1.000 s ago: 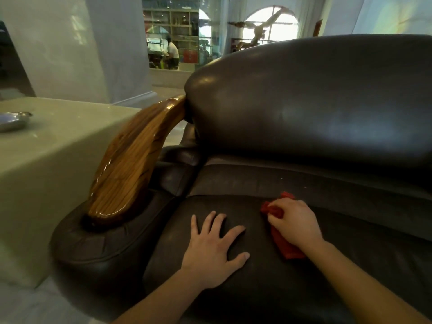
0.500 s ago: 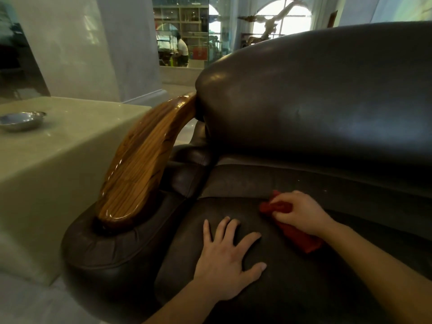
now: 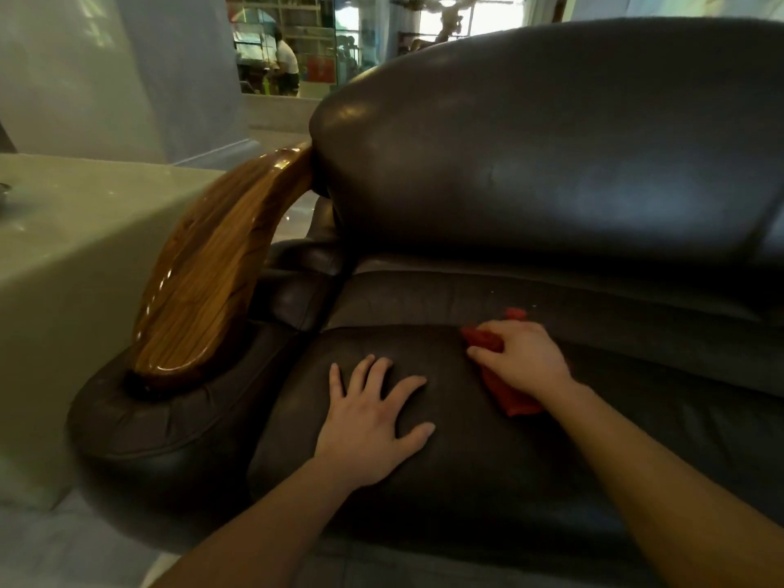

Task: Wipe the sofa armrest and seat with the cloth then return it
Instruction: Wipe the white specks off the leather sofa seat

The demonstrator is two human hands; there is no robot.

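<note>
A dark brown leather sofa fills the view, with its seat cushion (image 3: 466, 473) low in the middle. My right hand (image 3: 519, 358) presses a crumpled red cloth (image 3: 511, 398) onto the back part of the seat, near the crease under the backrest (image 3: 551, 154). Most of the cloth is hidden under that hand. My left hand (image 3: 373, 418) lies flat on the seat with fingers spread, holding nothing. The glossy wooden armrest (image 3: 212, 269) curves up on the left, above a padded leather arm (image 3: 157, 422).
A pale stone side table (image 3: 76, 231) stands left of the armrest, with the edge of a metal dish (image 3: 3, 193) at the frame's left border. Pale floor tiles (image 3: 63, 549) show at the bottom left. A person stands far off in the back room (image 3: 286, 61).
My right hand has slid the red cloth a little to the right along the back of the seat. The left hand has stayed flat on the cushion. The camera has shifted.
</note>
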